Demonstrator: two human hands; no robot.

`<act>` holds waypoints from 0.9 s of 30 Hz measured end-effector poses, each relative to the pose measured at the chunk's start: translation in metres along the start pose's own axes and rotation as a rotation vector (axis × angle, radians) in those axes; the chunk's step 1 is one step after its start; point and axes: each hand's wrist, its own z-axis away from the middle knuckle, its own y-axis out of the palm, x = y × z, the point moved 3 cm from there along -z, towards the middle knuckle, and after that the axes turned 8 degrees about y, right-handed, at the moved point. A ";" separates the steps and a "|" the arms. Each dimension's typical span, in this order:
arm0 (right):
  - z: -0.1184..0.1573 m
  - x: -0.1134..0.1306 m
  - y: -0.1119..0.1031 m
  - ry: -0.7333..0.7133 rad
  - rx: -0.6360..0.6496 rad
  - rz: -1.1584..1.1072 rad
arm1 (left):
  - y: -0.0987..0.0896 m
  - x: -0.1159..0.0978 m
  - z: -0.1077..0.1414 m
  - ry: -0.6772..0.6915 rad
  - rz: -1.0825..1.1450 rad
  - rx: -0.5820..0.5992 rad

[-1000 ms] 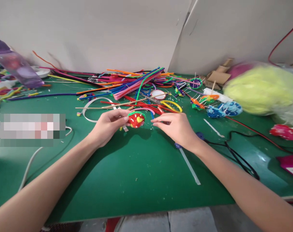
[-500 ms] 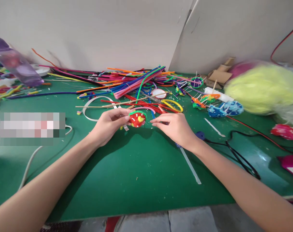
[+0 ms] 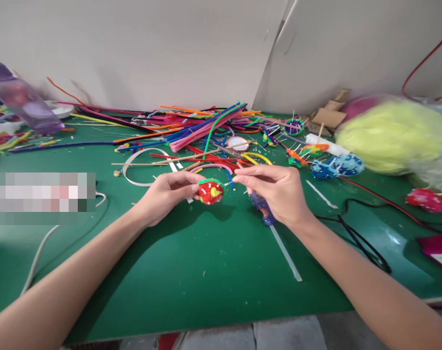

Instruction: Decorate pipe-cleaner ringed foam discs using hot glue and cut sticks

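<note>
Left hand (image 3: 160,197) pinches the red, white-dotted piece (image 3: 207,193) by one edge, over the table; right hand (image 3: 281,192) close beside it, fingertips in a narrow pinch, contents too small to tell. The edge-only hold might let the piece twist if pressed; green tabletop (image 3: 169,277) strewn with fuzzy stems (image 3: 206,129), pale wall (image 3: 151,48) behind.

Your left hand (image 3: 175,194) pinches a small red craft piece (image 3: 210,192) with green edging and white dots above a green counter (image 3: 191,287); your right hand (image 3: 275,189) is raised just beside it, near colorful fuzzy stems (image 3: 206,124).
</note>
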 end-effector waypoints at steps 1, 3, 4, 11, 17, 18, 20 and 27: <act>0.001 0.000 0.001 0.000 0.003 -0.005 | 0.001 0.000 0.000 -0.003 -0.003 0.008; 0.003 0.000 0.004 0.007 0.008 -0.017 | 0.002 0.000 -0.001 -0.003 -0.004 0.026; 0.003 0.000 0.006 0.014 0.013 -0.023 | 0.002 0.000 -0.001 0.000 -0.004 0.036; 0.005 0.000 0.009 0.035 0.031 -0.032 | 0.003 0.000 0.001 0.000 0.021 0.065; 0.006 -0.002 0.006 0.027 0.020 0.000 | 0.002 0.000 0.000 0.001 0.033 0.045; 0.006 -0.001 0.006 0.023 0.013 -0.003 | 0.002 0.000 0.000 0.000 0.035 0.041; 0.007 0.000 0.006 0.012 -0.003 -0.023 | 0.002 0.000 0.000 -0.002 0.040 0.036; 0.007 0.000 0.008 0.010 0.035 -0.039 | 0.004 -0.001 0.000 0.004 0.016 0.057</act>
